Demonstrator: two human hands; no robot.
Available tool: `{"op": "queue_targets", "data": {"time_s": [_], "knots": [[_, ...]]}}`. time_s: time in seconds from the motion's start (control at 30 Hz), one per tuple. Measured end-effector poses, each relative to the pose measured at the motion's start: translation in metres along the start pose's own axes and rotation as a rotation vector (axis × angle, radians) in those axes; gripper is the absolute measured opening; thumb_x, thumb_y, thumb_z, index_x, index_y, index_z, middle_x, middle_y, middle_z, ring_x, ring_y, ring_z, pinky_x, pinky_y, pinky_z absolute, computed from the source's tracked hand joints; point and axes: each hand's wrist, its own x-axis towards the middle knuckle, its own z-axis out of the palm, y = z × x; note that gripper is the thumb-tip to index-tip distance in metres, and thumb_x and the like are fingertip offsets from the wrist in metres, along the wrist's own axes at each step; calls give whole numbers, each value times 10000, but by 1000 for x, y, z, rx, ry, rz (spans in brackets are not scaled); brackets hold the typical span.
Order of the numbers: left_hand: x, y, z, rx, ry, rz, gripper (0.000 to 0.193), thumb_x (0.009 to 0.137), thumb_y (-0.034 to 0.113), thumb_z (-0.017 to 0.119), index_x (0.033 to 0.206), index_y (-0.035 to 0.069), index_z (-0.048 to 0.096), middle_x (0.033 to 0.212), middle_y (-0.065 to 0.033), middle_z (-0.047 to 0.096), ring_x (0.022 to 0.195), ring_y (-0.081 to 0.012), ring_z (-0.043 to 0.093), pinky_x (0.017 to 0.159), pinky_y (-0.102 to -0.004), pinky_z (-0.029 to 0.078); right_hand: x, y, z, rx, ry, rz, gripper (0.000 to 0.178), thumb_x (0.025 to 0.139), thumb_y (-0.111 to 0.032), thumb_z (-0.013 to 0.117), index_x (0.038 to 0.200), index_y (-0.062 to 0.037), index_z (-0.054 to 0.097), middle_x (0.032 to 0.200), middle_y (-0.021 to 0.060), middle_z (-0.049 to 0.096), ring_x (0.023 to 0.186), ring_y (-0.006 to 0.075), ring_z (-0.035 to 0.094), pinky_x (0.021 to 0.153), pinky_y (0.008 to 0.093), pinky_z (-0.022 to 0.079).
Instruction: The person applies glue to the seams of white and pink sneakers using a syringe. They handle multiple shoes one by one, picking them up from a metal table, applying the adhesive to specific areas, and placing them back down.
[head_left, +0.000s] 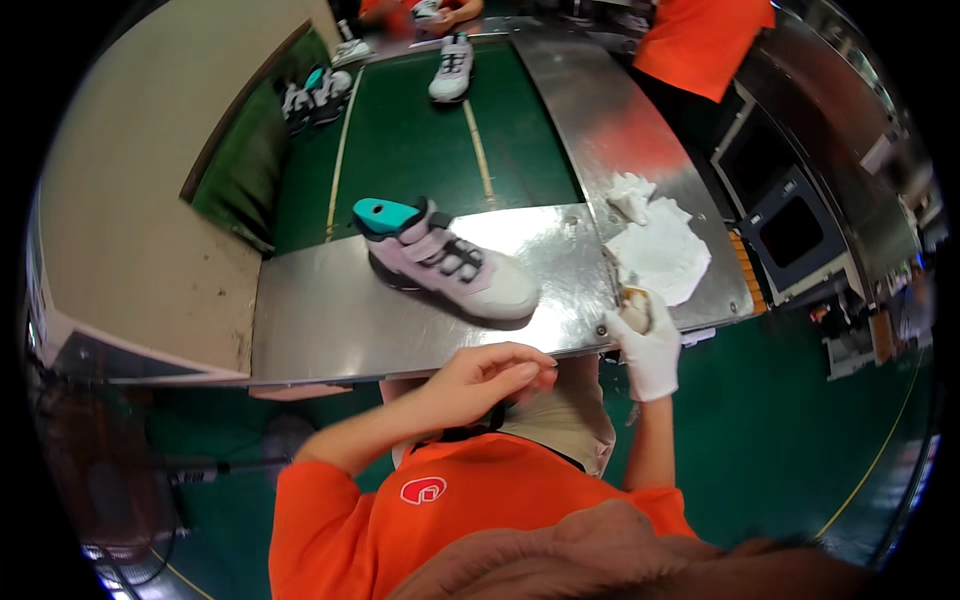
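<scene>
In front of me a pale pink and white sports shoe with dark straps and a turquoise insert lies on the steel strip, its toe pointing right. Neither of my hands touches it. My bare left hand hovers near the table's front edge, below the shoe; its fingers are curled in beside the thumb, and their inner side is hidden. At the right edge my right hand, in a white glove, grips a small whitish piece with a brownish rim. Just beyond it lies a flat white cloth.
A crumpled white wad touches the cloth. Farther up the green belt stands another shoe; several more sit at the left. A beige machine housing borders the left side. Two people in orange are across and right.
</scene>
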Motion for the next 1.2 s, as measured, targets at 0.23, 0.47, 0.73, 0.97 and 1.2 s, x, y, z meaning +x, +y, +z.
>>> {"op": "queue_targets", "data": {"time_s": [0.23,0.47,0.73,0.97,1.2], "knots": [[34,95,-101,1658,388,453,632,664,246,800,1222,103,539,1194,-137,586,1218,-371,485,1064,-563,306,26,-6,-24,35,-64,47,388,797,-17,693,1155,-38,546,865,7,583,692,65,544,594,198,448],[-42,36,-111,1820,361,738,407,674,164,750,1020,102,546,1076,-150,586,1068,-342,578,952,-467,457,26,-49,-17,-87,-199,234,301,796,-64,650,1079,30,608,637,33,561,444,87,470,413,217,342],[-83,1,-88,1716,553,716,201,707,139,719,871,194,616,1131,-135,607,1068,-316,605,879,-434,512,14,-50,14,637,-539,78,631,753,-402,652,1075,111,477,837,268,562,436,199,483,383,275,385],[-80,6,-85,1718,590,669,185,727,181,724,869,212,609,1164,-124,631,1056,-285,613,885,-401,503,12,-44,26,739,-652,208,744,643,-364,755,1078,159,455,1002,342,586,563,262,579,413,325,468],[-82,5,-92,1723,535,691,196,755,161,680,911,208,569,1188,-127,627,1040,-274,626,905,-396,491,20,-55,57,755,-687,230,733,655,-364,750,1101,138,455,1060,319,575,604,255,576,439,322,479]]}}
